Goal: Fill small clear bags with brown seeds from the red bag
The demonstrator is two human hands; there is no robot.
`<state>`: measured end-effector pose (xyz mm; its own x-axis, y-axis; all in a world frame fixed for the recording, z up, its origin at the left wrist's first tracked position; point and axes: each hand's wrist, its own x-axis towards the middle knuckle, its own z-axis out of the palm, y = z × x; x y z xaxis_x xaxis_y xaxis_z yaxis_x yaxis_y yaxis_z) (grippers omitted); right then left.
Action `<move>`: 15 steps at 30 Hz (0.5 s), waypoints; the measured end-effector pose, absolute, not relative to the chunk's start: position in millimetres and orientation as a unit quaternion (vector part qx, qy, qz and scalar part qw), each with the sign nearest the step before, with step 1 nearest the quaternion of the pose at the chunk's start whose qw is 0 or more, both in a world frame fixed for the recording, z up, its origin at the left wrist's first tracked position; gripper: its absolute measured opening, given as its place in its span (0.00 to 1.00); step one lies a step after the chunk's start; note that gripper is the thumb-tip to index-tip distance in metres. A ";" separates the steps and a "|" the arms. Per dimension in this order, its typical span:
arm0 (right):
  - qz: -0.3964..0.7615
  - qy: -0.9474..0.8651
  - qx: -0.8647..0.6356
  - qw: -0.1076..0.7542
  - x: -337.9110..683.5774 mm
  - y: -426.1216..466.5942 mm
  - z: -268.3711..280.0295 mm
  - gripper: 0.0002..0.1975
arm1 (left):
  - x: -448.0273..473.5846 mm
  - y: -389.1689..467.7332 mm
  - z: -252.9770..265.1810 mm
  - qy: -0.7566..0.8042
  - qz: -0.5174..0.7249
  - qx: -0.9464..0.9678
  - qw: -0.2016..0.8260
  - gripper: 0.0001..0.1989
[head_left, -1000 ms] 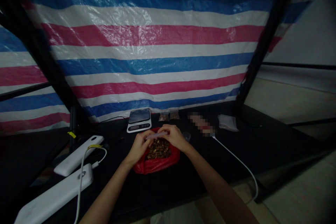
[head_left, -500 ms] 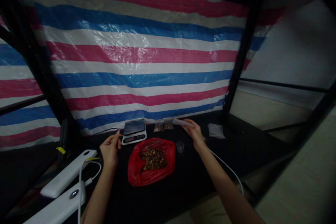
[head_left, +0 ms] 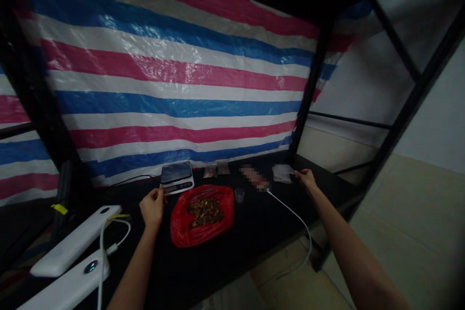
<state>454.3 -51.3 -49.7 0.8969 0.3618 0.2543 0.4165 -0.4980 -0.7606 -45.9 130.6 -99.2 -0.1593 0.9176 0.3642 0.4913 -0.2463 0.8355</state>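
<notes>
My left hand [head_left: 152,206] is closed, its fingers curled together at the left front corner of a white kitchen scale [head_left: 177,185] with a dark top plate. Whether anything is in those fingers is hidden. To the right, my right hand [head_left: 308,179] pinches the edge of a stack of clear plastic bags [head_left: 282,173] lying on the black table. An open red plastic bag [head_left: 178,230] full of brown, grain-like pieces [head_left: 206,211] sits in front of the scale. Beside it stands a small clear cup [head_left: 239,195].
Two small filled bags [head_left: 217,169] lie behind the red bag. A pixelated flat object [head_left: 255,178] has a white cable [head_left: 296,213] running over the table's front edge. Two white power-bank-like devices [head_left: 72,247] lie at left. A striped sheet [head_left: 181,106] hangs behind; black posts frame the table.
My right hand has let go of a pale flat item near the table's middle and moved right to the clear bags. My left hand stays by the scale. The view has turned right.
</notes>
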 end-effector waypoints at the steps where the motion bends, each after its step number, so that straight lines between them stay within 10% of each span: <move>1: -0.040 -0.227 -0.882 0.412 452.4 -49.1 -51.4 0.14 | -46.8 132.6 -101.2 0.579 0.501 0.604 0.222 0.21; 15: -0.231 -0.584 -0.774 0.084 330.6 8.3 -28.1 0.16 | -44.9 134.4 -103.8 0.593 0.536 0.558 0.222 0.19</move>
